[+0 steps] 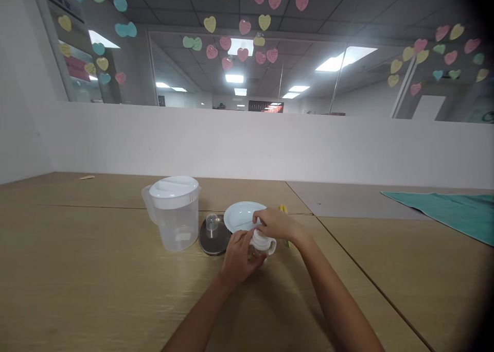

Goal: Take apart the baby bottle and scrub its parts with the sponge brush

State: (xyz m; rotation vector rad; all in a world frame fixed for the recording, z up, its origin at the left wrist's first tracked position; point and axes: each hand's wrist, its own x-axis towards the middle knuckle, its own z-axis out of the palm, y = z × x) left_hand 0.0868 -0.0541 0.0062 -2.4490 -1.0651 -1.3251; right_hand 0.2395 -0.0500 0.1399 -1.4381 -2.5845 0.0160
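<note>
A small clear baby bottle (260, 243) with a white collar and a white side handle stands near the middle of the table. My left hand (240, 257) is wrapped around its left side and low front. From above and behind, my right hand (275, 223) has its fingers curled in a pinch at the bottle's top; the fingertips partly hide that spot. Just behind lies a white plate or shallow bowl (240, 214). A clear dome-shaped cap (212, 223) sits on a round dark metal tray (216, 245) to the left of my left hand.
A translucent lidded pitcher (177, 221) stands left of the tray. Something yellow and green (284, 209) lies partly hidden behind my right wrist. A teal cloth (455, 208) covers the table's far right. A flat pale strip (87, 177) is at the back left, before a white wall (216, 146).
</note>
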